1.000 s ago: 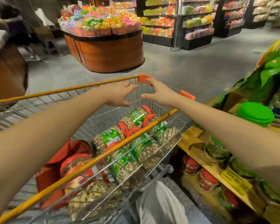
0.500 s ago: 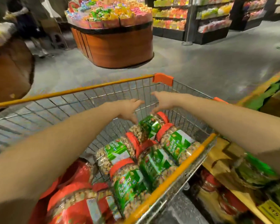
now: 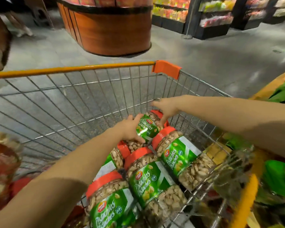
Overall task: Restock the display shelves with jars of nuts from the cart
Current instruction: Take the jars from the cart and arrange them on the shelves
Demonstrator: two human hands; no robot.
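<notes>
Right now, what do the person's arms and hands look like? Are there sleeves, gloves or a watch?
Both forearms are bare up to the picture's edge: no sleeves, no gloves on the left hand or the right hand, no watch or bracelet at either wrist. Rings cannot be ruled out; the fingers are blurred.

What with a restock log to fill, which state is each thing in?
Far pistachio jar: on its side in cart, lid on.
Left hand: grips that jar.
Right hand: fingers spread over its lid end.
Other pistachio jars: on their sides, lids on.
Cart: holds jars.
</notes>
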